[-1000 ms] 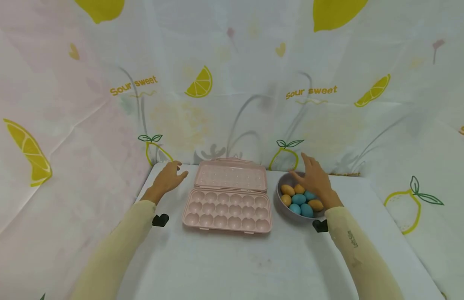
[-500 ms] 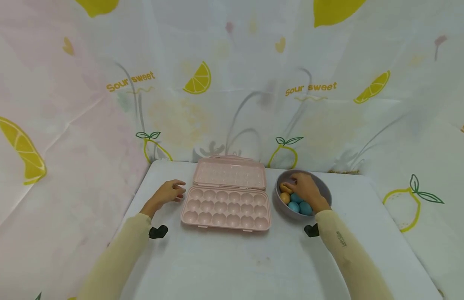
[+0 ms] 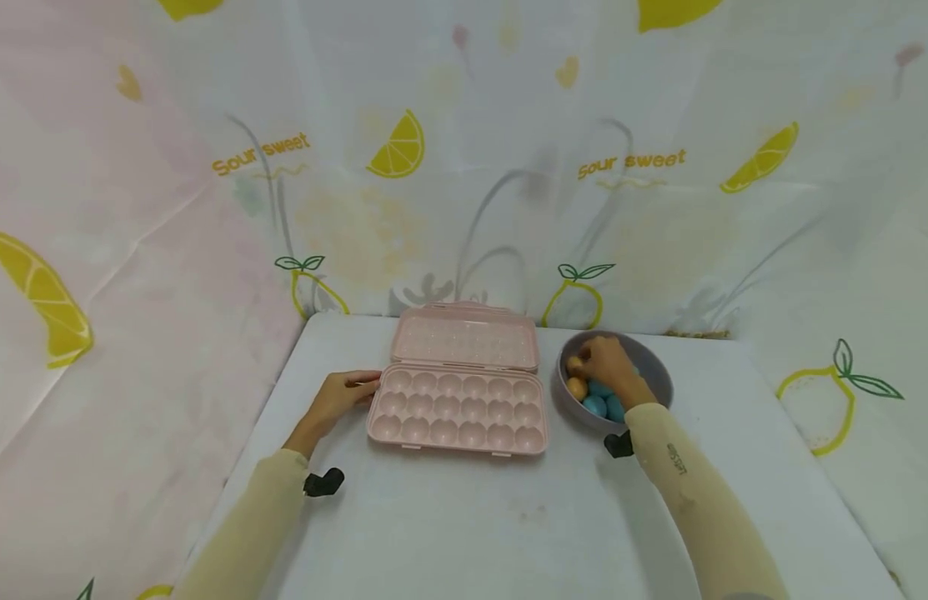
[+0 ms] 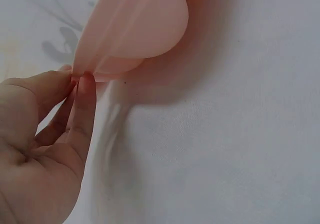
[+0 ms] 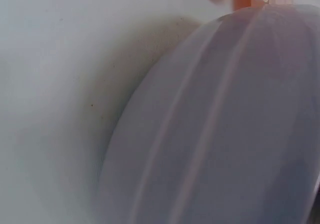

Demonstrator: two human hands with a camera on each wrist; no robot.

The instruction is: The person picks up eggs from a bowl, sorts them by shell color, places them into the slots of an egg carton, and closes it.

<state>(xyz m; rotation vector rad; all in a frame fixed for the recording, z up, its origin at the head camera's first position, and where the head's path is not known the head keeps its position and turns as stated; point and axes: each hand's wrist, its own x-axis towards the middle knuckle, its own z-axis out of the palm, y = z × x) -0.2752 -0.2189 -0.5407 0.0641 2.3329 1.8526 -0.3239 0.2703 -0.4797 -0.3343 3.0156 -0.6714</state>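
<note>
A pink plastic egg box [image 3: 472,408] lies with its lid [image 3: 465,342] folded back, its cups bare. My left hand [image 3: 338,400] is at the box's left edge. In the left wrist view, the thumb and fingers of that hand [image 4: 45,139] pinch the rim of the egg box [image 4: 145,24]. My right hand [image 3: 609,365] reaches into a grey bowl [image 3: 662,379], fingertips curled on an orange egg [image 3: 574,365]. Another orange egg [image 3: 577,388] and several blue eggs [image 3: 594,406] show below it; the hand hides others. The right wrist view mostly shows the bowl's outer wall [image 5: 215,114].
Both things stand toward the back of a white table [image 3: 464,525], the bowl to the right of the egg box. A lemon-print cloth [image 3: 464,167] hangs behind and along the sides. Black wrist mounts [image 3: 324,482] sit under both sleeves.
My left hand has moved right onto the egg box's edge and now pinches it. My right hand has come down from above the bowl into it, onto an orange egg.
</note>
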